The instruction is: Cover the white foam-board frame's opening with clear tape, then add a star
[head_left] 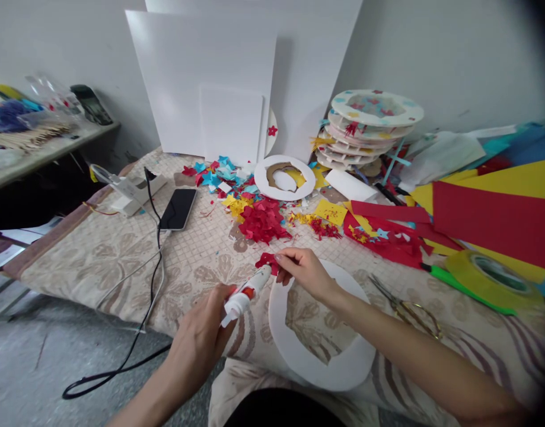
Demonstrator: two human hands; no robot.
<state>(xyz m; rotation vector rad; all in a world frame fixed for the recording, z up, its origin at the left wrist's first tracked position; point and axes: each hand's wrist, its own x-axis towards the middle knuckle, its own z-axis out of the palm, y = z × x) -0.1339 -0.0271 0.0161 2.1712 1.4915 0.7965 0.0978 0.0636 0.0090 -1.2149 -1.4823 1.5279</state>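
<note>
My left hand (202, 329) is closed around a white hot glue gun (242, 302) with an orange-red part, its nozzle pointing up and to the right. Between the fingertips of my right hand (305, 270) is a red paper flower (267, 261). The glue gun's tip touches or nearly touches the flower; I cannot tell which. Below my right hand a white foam ring (290, 356) with a jagged centre opening lies at the table's front edge, partly covered by my right wrist and forearm.
Beyond my hands lie a pile of red paper flowers (264, 219) and another white ring (260, 178). Scissors (405, 305), clear yellowish tape (499, 273) and red paper (494, 222) are on the right. A phone (178, 209), cables and stacked decorated rings (374, 121) stand around.
</note>
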